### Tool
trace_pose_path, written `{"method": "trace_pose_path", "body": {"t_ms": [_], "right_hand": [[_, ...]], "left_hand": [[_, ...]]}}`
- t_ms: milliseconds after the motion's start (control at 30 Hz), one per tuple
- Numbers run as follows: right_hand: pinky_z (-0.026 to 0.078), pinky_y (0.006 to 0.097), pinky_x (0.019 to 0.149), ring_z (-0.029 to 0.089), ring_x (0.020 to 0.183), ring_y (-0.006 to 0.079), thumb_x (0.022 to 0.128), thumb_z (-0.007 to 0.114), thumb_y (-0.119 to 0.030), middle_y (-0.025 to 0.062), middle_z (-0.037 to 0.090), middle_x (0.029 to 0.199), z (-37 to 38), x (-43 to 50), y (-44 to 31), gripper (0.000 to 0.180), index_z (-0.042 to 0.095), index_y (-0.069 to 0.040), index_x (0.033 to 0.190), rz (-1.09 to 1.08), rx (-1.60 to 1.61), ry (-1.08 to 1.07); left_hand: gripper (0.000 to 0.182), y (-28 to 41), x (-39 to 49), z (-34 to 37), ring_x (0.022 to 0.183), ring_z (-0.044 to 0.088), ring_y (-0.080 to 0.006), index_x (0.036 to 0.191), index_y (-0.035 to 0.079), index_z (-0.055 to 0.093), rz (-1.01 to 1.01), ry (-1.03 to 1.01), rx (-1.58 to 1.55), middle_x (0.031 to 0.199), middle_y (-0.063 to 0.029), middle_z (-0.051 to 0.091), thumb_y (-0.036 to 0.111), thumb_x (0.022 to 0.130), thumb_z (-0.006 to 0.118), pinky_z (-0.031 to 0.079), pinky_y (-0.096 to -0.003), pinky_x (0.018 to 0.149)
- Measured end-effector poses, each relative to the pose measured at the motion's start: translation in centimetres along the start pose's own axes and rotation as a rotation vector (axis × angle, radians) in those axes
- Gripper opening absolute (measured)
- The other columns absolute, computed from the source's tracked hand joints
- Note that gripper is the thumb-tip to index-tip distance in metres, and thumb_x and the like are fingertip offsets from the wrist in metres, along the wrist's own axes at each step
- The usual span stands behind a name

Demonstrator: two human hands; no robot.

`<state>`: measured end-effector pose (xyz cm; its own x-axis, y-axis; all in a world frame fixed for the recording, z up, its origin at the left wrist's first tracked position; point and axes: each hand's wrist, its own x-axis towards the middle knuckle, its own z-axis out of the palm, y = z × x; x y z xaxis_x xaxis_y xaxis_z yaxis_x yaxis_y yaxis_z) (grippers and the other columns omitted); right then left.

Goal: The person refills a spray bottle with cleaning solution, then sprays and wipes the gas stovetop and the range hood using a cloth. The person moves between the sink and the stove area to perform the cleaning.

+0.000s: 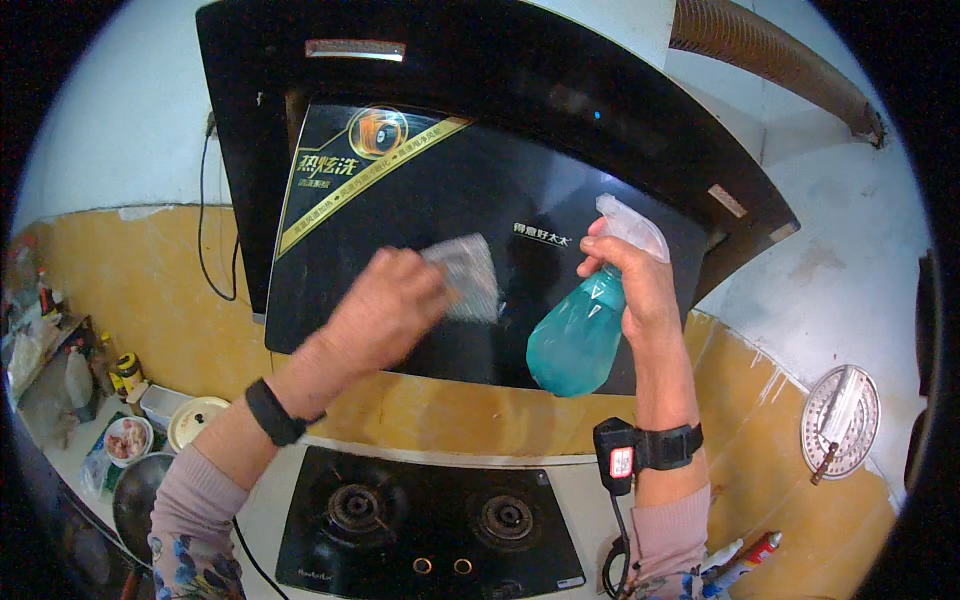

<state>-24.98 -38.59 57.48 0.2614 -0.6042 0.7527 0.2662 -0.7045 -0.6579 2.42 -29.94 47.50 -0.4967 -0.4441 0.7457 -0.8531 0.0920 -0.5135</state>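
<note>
My left hand [394,300] is closed on a grey cloth [474,277], which lies against the black glass front panel [420,202] of a range hood; the hand is slightly blurred. In my right hand [630,277] is a spray bottle [576,341] of blue-green liquid with a clear trigger head. It is held tilted in front of the panel's right part, its nozzle pointing up and left. Both wrists wear black straps, the right one with a small black device.
Below the hood is a black two-burner gas hob [427,517]. A wok [139,495], a bowl of meat [128,441] and bottles stand at left. A cleaver [841,409] and a perforated metal disc [866,427] hang at right. A spray can [754,553] stands lower right.
</note>
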Motion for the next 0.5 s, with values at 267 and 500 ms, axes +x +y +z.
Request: {"method": "trace_pose_path", "body": {"t_ms": [267,500], "right_hand": [[0.051,0.0314,0.063,0.064,0.063,0.0178,0.074,0.078,-0.010,0.0071,0.068,0.084,-2.6,-0.8,0.6,0.025,0.069,-0.002,0.097,0.034,-0.037,0.030],[0.051,0.0304,0.066,0.063,0.068,0.0156,0.078,0.073,-0.006,0.0044,0.065,0.087,-7.2,0.0,0.8,0.021,0.067,-0.005,0.099,0.037,-0.039,-0.061]], "left_hand": [[0.049,-10.8,-1.9,-0.9,0.130,0.049,-0.0445,0.141,0.005,0.053,-0.736,0.338,0.252,0.143,-0.0258,0.049,0.004,0.092,0.058,0.041,-0.0519,0.107],[0.052,-7.9,6.2,1.5,0.136,0.042,-0.0461,0.141,0.000,0.049,-0.762,0.413,0.349,0.146,-0.0293,0.043,0.023,0.096,0.062,0.036,-0.0542,0.111]]}}
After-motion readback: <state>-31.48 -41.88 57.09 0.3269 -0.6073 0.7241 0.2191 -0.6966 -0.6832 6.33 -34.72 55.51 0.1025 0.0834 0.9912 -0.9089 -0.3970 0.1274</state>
